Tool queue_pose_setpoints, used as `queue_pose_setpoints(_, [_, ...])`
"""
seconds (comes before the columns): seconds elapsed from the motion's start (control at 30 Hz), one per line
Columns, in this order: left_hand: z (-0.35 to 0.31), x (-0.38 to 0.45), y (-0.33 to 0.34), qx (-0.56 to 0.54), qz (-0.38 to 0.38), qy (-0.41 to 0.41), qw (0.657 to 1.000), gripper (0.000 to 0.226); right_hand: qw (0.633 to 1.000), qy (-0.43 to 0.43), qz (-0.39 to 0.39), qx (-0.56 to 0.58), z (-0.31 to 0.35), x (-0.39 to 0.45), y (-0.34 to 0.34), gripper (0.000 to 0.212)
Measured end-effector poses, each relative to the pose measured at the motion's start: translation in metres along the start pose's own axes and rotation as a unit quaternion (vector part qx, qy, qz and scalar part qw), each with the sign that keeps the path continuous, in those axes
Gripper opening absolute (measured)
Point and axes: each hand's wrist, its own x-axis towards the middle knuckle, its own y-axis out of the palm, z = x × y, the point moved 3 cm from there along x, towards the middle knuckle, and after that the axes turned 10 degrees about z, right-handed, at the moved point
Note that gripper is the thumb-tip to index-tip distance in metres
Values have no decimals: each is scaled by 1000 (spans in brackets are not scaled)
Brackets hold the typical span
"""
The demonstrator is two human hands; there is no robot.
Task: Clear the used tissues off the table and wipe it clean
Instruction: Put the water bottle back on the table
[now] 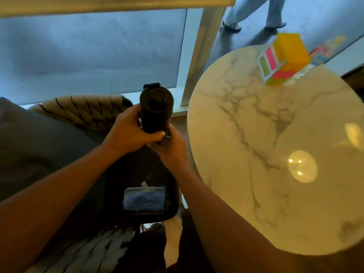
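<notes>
A round white marble table [256, 134] fills the right side; no tissues show on its top. To its left I hold a black bottle [156, 107] upright in both hands. My left hand [130, 133] grips its side and my right hand [170, 148] grips its lower part. A folded blue cloth [144, 199] lies below my hands on a black speckled surface [137, 170].
A yellow, pink and green box [283, 58] stands at the table's far edge. A dark woven-edged chair [84, 111] is on the left. A window runs along the back. A person's legs [256, 14] show beyond the glass at top right.
</notes>
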Motion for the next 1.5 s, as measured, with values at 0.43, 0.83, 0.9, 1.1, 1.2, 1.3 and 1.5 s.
queue_pose_setpoints(0.43, [-127,66,86,-31,-1,22,999,71,996,25,-91,-7,-16,-35,-160,63])
queue_pose_setpoints(0.83, [-176,120,159,-14,-3,-10,1000,73,993,65,-95,37,-51,-33,-253,55])
queue_pose_setpoints(0.9, [-179,123,163,-11,-3,-22,1000,73,992,68,-102,31,-52,-32,-258,56])
queue_pose_setpoints(1.1, [-179,124,167,-33,-9,-47,998,76,988,70,-125,53,-55,-37,-259,55])
queue_pose_setpoints(1.2, [-171,112,171,-90,-13,-62,994,72,982,80,-145,86,-57,-44,-254,46])
queue_pose_setpoints(1.3, [-150,90,187,-194,-17,-100,976,54,979,92,-160,91,-60,-49,-249,36])
queue_pose_setpoints(1.5, [-133,84,214,-299,-10,-156,941,37,976,105,-172,86,-60,-47,-244,37])
